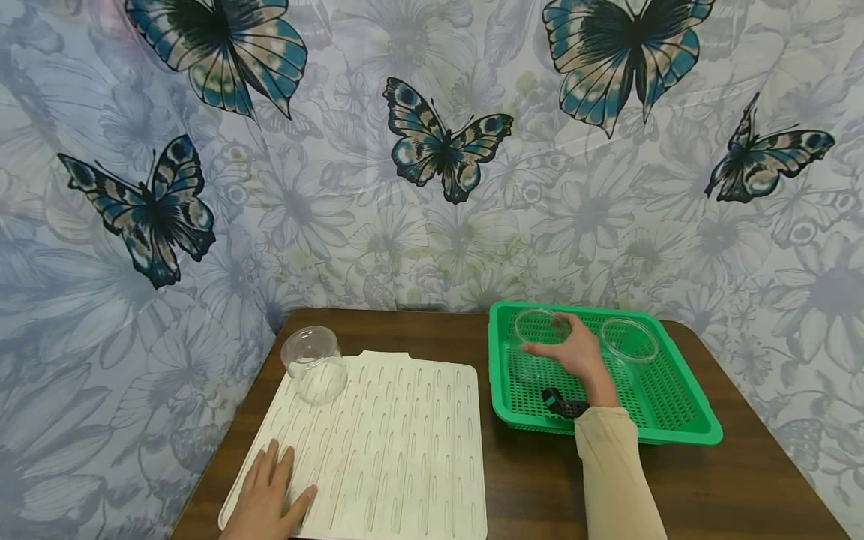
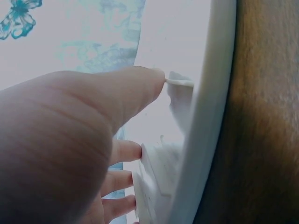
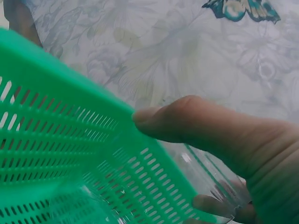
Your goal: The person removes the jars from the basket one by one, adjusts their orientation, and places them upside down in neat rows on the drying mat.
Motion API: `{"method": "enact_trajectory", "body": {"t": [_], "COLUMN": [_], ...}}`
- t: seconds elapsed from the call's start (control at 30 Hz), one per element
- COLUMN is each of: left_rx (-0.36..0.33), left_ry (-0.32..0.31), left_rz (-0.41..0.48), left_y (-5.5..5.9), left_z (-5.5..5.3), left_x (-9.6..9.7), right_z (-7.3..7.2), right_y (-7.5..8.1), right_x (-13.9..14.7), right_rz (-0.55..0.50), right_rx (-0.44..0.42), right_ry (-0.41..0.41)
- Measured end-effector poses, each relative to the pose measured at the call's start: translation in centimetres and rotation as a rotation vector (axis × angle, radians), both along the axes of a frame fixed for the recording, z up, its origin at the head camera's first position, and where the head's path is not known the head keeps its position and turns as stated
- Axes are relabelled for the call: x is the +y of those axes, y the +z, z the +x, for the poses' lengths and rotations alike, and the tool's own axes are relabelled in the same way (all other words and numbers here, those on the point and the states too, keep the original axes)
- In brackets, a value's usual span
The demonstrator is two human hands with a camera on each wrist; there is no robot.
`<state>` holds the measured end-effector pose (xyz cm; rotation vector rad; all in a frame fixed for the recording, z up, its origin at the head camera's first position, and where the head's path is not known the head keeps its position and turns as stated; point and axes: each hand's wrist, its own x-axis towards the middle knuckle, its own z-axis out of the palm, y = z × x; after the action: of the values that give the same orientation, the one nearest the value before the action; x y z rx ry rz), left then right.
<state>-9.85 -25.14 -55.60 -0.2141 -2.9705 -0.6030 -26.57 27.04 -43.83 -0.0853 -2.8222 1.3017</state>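
Observation:
My right hand (image 1: 579,351) is inside the green basket, curved around a clear cup (image 1: 540,321). The thumb (image 3: 173,119) is on the near side, and the fingers (image 3: 215,204) press the cup's other side, seen through its wall. A second clear cup (image 1: 629,341) stands in the basket to the right of this hand. My left hand (image 1: 265,495) rests flat with fingers spread on the near left part of a white ridged board (image 1: 405,442). Another clear cup (image 1: 313,360) stands at the board's far left corner.
The green perforated basket (image 1: 682,420) sits on the right of the brown wooden table (image 1: 533,480). A small black device (image 1: 563,405) is at my right wrist. Behind the table hangs a butterfly-patterned cloth (image 1: 378,247).

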Motion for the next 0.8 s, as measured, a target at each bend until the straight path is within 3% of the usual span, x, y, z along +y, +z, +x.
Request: {"method": "enact_trajectory", "body": {"t": [0.43, 0.8], "left_rx": [-0.019, -0.009], "left_ry": [-0.001, 0.001], "left_rz": [0.002, 0.007], "left_y": [0.2, 0.4], "left_z": [0.1, 0.0], "left_x": [0.0, 0.1], "right_z": [2.0, 3.6], "right_y": [3.2, 4.8], "right_x": [-1.4, -2.3], "right_rz": [-0.008, -0.002], "right_rx": [0.197, 0.36], "right_ry": [-0.017, -0.037]}}
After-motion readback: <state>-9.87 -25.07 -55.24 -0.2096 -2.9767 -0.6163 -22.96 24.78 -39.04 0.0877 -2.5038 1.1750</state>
